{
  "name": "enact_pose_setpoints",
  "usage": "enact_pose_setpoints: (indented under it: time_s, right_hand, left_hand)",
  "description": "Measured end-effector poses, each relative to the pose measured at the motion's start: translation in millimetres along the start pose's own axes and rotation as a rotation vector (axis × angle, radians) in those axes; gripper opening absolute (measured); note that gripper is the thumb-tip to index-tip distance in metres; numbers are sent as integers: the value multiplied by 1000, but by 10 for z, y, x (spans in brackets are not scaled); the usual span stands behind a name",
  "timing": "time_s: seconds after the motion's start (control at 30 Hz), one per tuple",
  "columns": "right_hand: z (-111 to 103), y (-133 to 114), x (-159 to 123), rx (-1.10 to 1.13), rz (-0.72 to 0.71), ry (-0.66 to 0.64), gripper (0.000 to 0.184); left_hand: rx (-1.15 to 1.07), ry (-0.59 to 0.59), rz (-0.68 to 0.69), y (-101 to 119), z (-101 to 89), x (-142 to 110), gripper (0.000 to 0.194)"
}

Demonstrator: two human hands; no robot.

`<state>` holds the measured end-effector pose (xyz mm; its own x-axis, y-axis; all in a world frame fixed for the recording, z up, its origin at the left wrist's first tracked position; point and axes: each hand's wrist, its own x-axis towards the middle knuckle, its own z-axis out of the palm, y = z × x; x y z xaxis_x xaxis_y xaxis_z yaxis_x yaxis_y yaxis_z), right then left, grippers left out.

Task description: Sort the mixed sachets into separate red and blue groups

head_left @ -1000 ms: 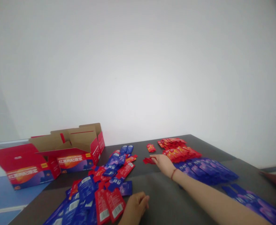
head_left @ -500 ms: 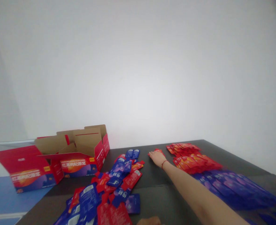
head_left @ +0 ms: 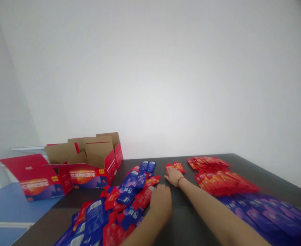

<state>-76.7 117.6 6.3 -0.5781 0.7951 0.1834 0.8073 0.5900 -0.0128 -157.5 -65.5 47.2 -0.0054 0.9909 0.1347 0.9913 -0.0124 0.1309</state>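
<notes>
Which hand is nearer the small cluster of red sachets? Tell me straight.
Right. The right hand lies at the near edge of the small cluster of red sachets; the left hand is farther back, at the edge of the mixed sachet pile.

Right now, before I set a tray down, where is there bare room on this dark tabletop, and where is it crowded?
Bare dark tabletop shows beyond the red sachet rows, between your left hand and right forearm, and between the red cardboard carton and the loose pile. Crowded: that blue-and-red sachet pile and the blue sachet rows.
</notes>
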Motion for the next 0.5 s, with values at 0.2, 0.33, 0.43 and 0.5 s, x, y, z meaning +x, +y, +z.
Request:
enact_pose_setpoints:
  time_s: [0.2,0.33,0.43,0.5]
  right_hand:
    - [113,8,109,69,11,-29,52]
    - [174,-1,104,123,43,-25,61]
    - [180,-8,52,173,58,-15,66]
    - [149,-23,2,216,59,5,67]
  left_hand:
    - [157,-9,-133,-305,-17,672,35]
    - [152,12,-91,-403,76,736,31]
    - [96,44,-62,-423,42,744,32]
    - [14,49,-40,-441,-56,760,32]
